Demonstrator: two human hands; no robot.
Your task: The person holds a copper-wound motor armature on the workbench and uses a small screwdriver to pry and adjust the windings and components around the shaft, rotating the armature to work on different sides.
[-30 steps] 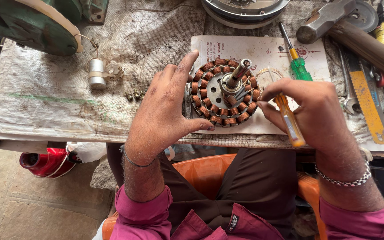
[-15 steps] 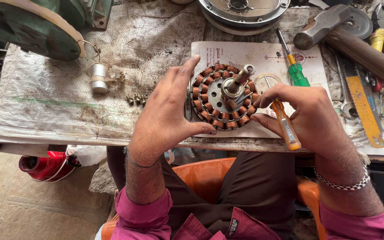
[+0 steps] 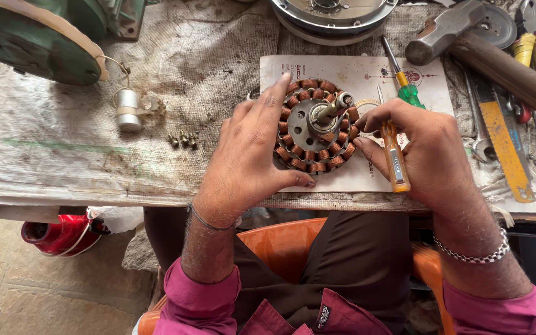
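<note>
- The copper-wound stator [image 3: 315, 127] is kept at the mat's centre, steadied from nine o'clock by the left hand [image 3: 249, 152], fingers spread flat against its rim.
- At three o'clock, the right hand [image 3: 426, 149] is closed around an orange-handled screwdriver [image 3: 395, 162], its tip kept toward the windings.
- Small screws [image 3: 182, 139] are gathered at nine o'clock, apart.

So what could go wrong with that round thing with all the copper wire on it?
The orange-handled screwdriver in the right hand sits right beside the motor stator; a slip could scratch its thin copper coils.

The left hand has fingers resting by the coils, so a slipping tip might poke them.

The small screws lie loose on the cloth-covered bench and could roll off.
</note>
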